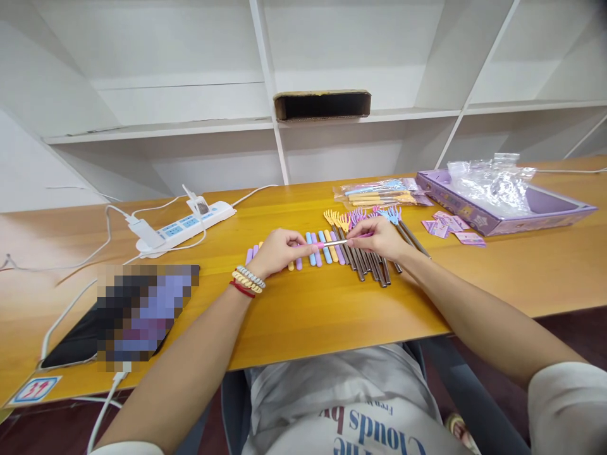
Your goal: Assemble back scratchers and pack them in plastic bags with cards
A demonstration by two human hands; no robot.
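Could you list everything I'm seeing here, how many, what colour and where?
Shelving: one unit, white, behind table
Cardboard box: one, brown, on shelf
Table: one, orange-brown, centre
Power strip: one, white, table's left
Cables: several, white, left
Dark device: count unclear, partly blurred, near left
Sticker: one, white-blue-red, left corner
Handles: many, blue, purple, yellow, centre
Claw-ended rods: many, dark metal, coloured claws, centre-right
Filled packet: at least one, clear, behind rods
Cards: several, pink-purple, right
Tray: one, purple, right
Bags: several, clear, in tray
Pink-and-silver rod: one, between hands
Bracelets: several, left wrist
Left hand, right hand: bare, holding rod
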